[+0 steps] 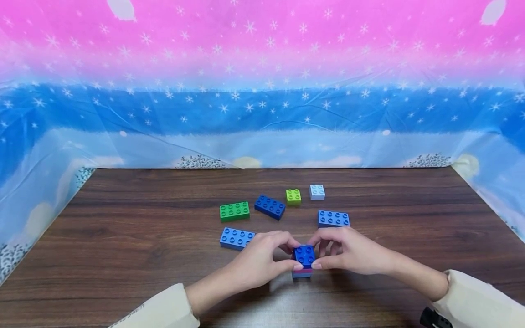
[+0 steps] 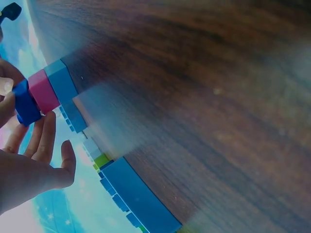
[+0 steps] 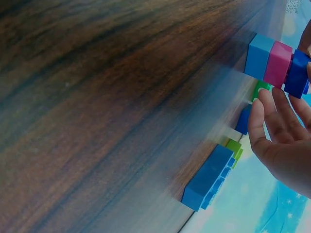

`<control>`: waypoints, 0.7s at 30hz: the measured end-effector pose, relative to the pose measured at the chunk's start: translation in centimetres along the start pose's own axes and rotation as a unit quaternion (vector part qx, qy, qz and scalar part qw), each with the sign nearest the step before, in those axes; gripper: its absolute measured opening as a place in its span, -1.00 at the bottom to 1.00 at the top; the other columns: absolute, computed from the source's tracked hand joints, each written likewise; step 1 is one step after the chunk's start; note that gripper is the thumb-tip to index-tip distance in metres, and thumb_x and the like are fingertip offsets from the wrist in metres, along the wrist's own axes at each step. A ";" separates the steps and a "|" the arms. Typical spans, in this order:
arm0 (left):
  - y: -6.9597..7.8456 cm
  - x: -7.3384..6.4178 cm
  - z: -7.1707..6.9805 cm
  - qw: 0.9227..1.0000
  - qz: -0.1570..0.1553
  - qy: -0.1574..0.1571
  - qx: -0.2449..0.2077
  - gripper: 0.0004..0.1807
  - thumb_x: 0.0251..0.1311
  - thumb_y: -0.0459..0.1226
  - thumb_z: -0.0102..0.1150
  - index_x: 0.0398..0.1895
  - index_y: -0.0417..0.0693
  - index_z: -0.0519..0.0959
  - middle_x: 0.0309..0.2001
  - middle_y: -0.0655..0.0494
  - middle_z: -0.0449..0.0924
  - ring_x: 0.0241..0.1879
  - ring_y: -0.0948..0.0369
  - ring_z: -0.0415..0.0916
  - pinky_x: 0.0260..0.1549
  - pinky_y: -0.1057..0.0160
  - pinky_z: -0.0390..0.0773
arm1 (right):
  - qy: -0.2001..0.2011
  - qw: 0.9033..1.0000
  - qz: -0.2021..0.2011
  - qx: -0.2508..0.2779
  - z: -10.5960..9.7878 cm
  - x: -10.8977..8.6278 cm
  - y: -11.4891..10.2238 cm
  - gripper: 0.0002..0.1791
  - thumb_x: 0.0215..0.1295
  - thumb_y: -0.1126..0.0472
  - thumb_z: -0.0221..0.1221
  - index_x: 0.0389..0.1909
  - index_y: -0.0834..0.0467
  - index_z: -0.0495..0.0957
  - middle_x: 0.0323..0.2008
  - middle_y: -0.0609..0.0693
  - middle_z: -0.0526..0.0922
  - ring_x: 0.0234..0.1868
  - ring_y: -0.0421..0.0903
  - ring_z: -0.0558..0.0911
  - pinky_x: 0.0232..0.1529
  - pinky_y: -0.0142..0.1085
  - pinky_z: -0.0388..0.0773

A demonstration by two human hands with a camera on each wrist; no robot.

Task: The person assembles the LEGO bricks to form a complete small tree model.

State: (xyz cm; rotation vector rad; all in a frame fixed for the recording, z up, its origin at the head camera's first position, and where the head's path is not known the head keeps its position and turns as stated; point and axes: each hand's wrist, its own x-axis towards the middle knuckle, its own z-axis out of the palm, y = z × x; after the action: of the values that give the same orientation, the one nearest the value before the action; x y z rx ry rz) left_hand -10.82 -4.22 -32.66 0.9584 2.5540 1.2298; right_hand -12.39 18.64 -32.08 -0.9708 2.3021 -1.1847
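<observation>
A small stack of bricks stands near the table's front. At its bottom is a light blue brick, with a pink brick on it. On top sits a dark blue two-by-two brick, its studs facing up. In the right wrist view a narrow gap shows between the dark blue and pink bricks. My left hand pinches the dark blue brick from the left, thumb at the near corner. From the right, my right hand pinches the same brick with thumb and forefinger. Its other fingers are partly hidden in the head view.
Behind the hands lie loose bricks: a green one, a long dark blue one, a lime one, a white one and two long blue ones. A snowflake-patterned cloth hangs along the table's back and sides.
</observation>
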 end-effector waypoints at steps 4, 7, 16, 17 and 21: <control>-0.1 0.0 0.0 1.000 -0.006 -0.002 -0.007 -0.76 0.04 -0.22 0.29 -0.20 -0.05 0.55 -0.22 0.19 0.57 -0.21 0.34 0.50 -0.20 0.33 0.49 | 0.002 1.000 -0.005 0.003 0.1 -0.1 0.1 -0.71 0.18 0.08 0.21 -0.13 0.13 0.51 -0.34 -0.05 0.56 -0.36 -0.18 0.55 -0.39 -0.29 0.53; -0.1 0.0 0.0 1.000 -0.006 -0.004 -0.012 -0.76 0.05 -0.22 0.29 -0.20 -0.05 0.55 -0.22 0.18 0.58 -0.21 0.33 0.51 -0.20 0.33 0.49 | 0.004 1.000 -0.006 0.001 0.2 -0.1 0.1 -0.71 0.19 0.08 0.20 -0.13 0.12 0.51 -0.33 -0.06 0.56 -0.35 -0.18 0.55 -0.39 -0.30 0.53; -0.2 0.1 0.0 0.999 -0.021 -0.013 -0.021 -0.75 0.04 -0.19 0.29 -0.20 -0.02 0.54 -0.21 0.22 0.57 -0.19 0.31 0.50 -0.20 0.35 0.48 | 0.010 1.000 -0.002 -0.007 0.4 -0.2 0.2 -0.71 0.20 0.07 0.19 -0.13 0.12 0.51 -0.33 -0.08 0.56 -0.33 -0.20 0.54 -0.37 -0.31 0.53; -0.3 0.1 0.0 0.999 -0.019 -0.013 -0.023 -0.75 0.04 -0.19 0.29 -0.21 -0.02 0.54 -0.21 0.21 0.57 -0.19 0.31 0.51 -0.20 0.35 0.48 | 0.010 1.000 -0.003 -0.008 0.4 -0.2 0.3 -0.71 0.20 0.07 0.19 -0.12 0.12 0.51 -0.33 -0.09 0.56 -0.32 -0.20 0.54 -0.36 -0.31 0.53; -0.4 0.1 0.0 1.000 -0.012 -0.007 -0.025 -0.75 0.04 -0.20 0.29 -0.21 -0.03 0.54 -0.20 0.19 0.58 -0.19 0.30 0.51 -0.19 0.33 0.48 | 0.010 1.000 -0.004 -0.008 0.4 -0.2 0.4 -0.70 0.21 0.07 0.18 -0.11 0.13 0.51 -0.29 -0.08 0.56 -0.27 -0.20 0.55 -0.31 -0.30 0.53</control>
State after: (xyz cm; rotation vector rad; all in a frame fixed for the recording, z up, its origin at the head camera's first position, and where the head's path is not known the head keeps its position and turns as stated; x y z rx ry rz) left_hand -11.06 -4.34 -32.97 0.9207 2.5037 1.2703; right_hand -12.14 18.68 -32.64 -0.9797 2.3276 -1.1866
